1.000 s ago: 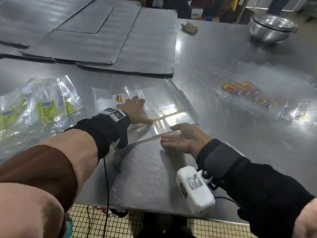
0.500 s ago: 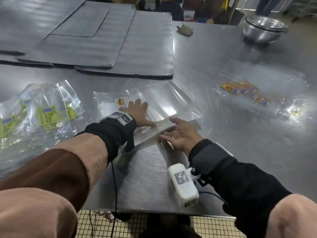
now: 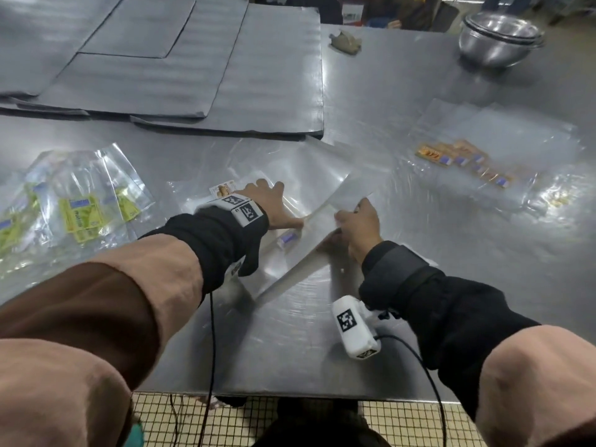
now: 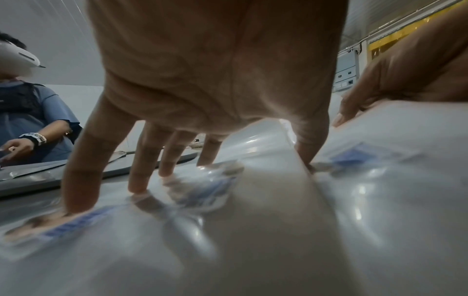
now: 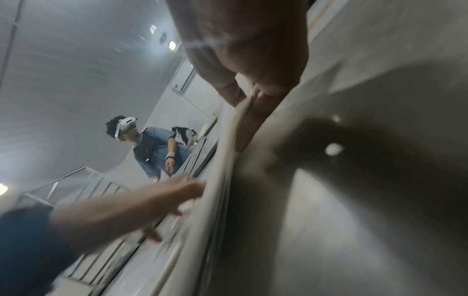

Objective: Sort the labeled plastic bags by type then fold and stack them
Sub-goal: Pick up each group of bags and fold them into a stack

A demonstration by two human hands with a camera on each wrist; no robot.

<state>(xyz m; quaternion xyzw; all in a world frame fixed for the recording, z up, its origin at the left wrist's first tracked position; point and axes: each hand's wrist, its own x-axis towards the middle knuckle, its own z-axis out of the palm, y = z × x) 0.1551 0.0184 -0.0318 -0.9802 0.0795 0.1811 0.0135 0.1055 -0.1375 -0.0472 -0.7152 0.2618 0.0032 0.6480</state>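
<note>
The left hand (image 3: 269, 204) lies flat on the clear plastic bags (image 3: 290, 175) in the middle of the steel tabletop (image 3: 387, 91). Its fingers (image 4: 142, 160) are straight and spread, tips pressing the film down, the thumb out to the side along the raised fold. In the left wrist view the fingertips meet the plastic next to blurred blue label print.

The right hand (image 3: 358, 225) holds the near-right edge of the same bags, lifted off the tabletop and turned over toward the left hand. Its fingers (image 5: 250, 120) lie under the raised flap with the thumb on top, so the film is pinched between them. From the head view most of those fingers are hidden behind the flap, and the right wrist view is smeared by motion.

A small label (image 3: 222, 189) with a tan picture shows just beyond the left wrist, partly covered by the wrist band; its print is too blurred to read.

A pile of bags with green labels (image 3: 80, 214) lies at the left, its near part cut off by the sleeve. A pile of bags with orange labels (image 3: 464, 159) lies well apart at the right. Grey foam sheets (image 3: 193, 75) cover the far left, and stacked metal bowls (image 3: 496, 40) stand at the far right. Another person (image 5: 154, 148) stands beyond the tabletop.
</note>
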